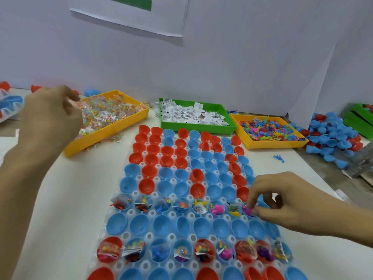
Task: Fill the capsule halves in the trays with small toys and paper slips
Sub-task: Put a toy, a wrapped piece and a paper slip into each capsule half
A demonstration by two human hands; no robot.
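A clear tray [129, 236] holds rows of red and blue capsule halves [161, 225]. Two of its rows hold toys, bead packets and paper slips. My right hand [286, 203] pinches a pink toy [246, 210] at a blue half near the right end of the upper filled row. My left hand [50, 116] hovers over the near-left corner of the yellow tray of bead packets [113, 116], its fingertips pinching a clear bead packet [69, 102]. A green tray of paper slips [193, 115] and a yellow tray of small toys [270, 131] stand behind the capsule tray.
A heap of loose blue and red capsule halves [333, 136] lies at the right, with green trays [361, 116] behind it. A blue toy [278, 158] lies loose on the table. Another tray with capsules [10, 106] sits at the far left. A white wall stands close behind.
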